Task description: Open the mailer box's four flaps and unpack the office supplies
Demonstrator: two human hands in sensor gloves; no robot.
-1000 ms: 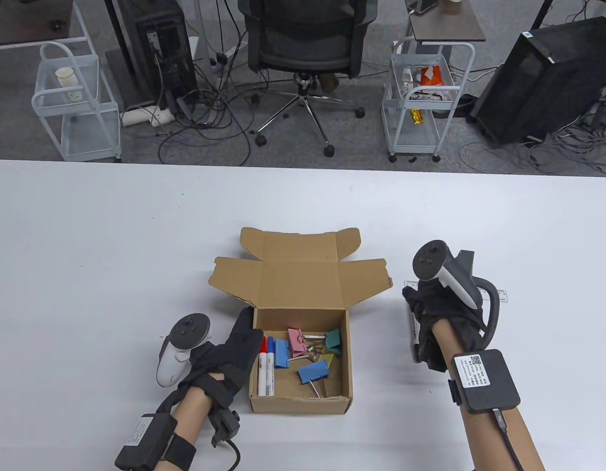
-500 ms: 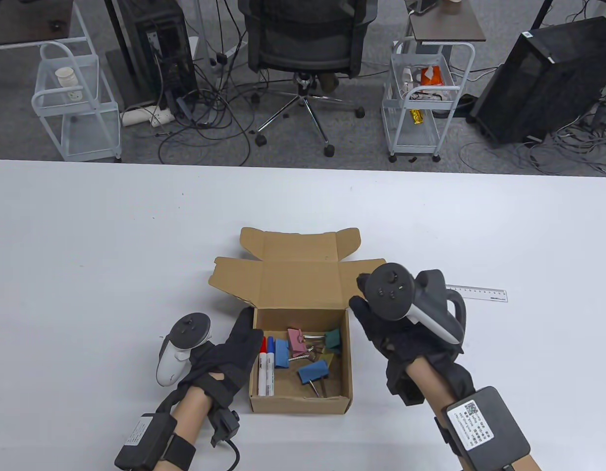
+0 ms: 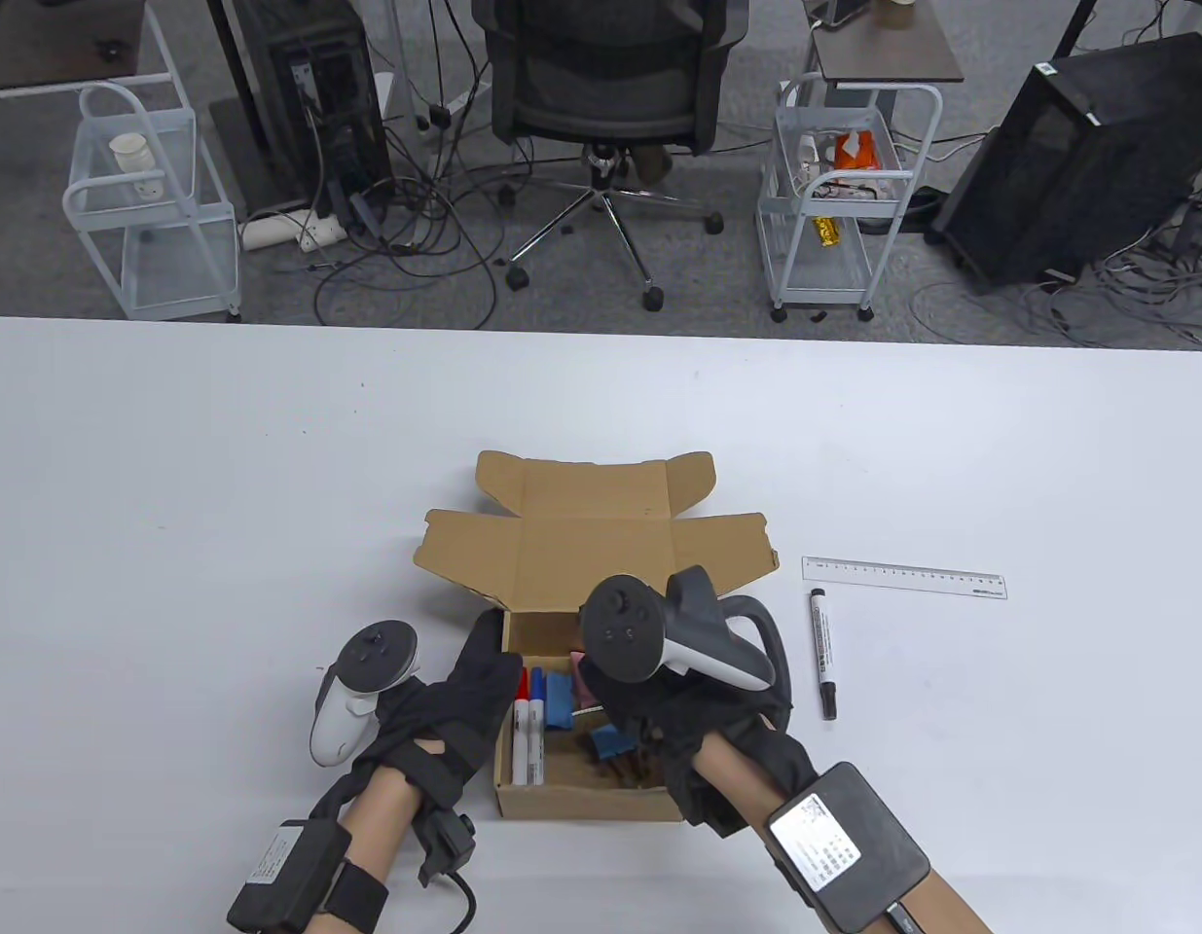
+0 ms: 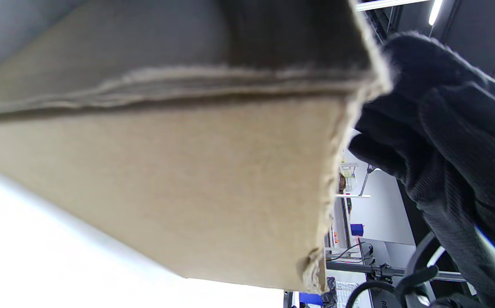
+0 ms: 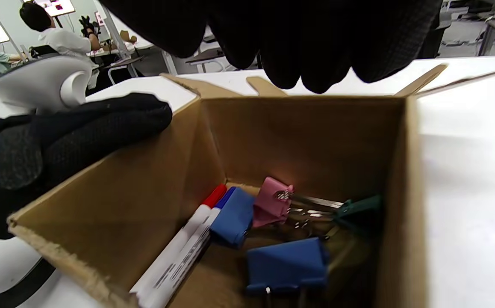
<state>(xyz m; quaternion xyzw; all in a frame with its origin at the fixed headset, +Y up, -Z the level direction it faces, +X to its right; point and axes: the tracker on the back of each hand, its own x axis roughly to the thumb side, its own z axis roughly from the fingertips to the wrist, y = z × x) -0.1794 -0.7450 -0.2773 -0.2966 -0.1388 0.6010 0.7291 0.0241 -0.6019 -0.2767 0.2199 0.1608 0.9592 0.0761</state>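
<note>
The mailer box (image 3: 595, 681) sits open near the front middle of the table (image 3: 221, 467), its flaps folded back on the far side, with two markers (image 5: 187, 248), blue binder clips (image 5: 288, 265) and a pink clip (image 5: 272, 201) lying inside. The left hand (image 3: 455, 705) rests flat against the box's left wall with fingers straight, while the right hand (image 3: 659, 710) hangs over the open box, its fingers (image 5: 316, 64) pointing down, loosely together and holding nothing. To the right of the box, a black marker (image 3: 822, 654) and a clear ruler (image 3: 902, 578) lie on the table.
</note>
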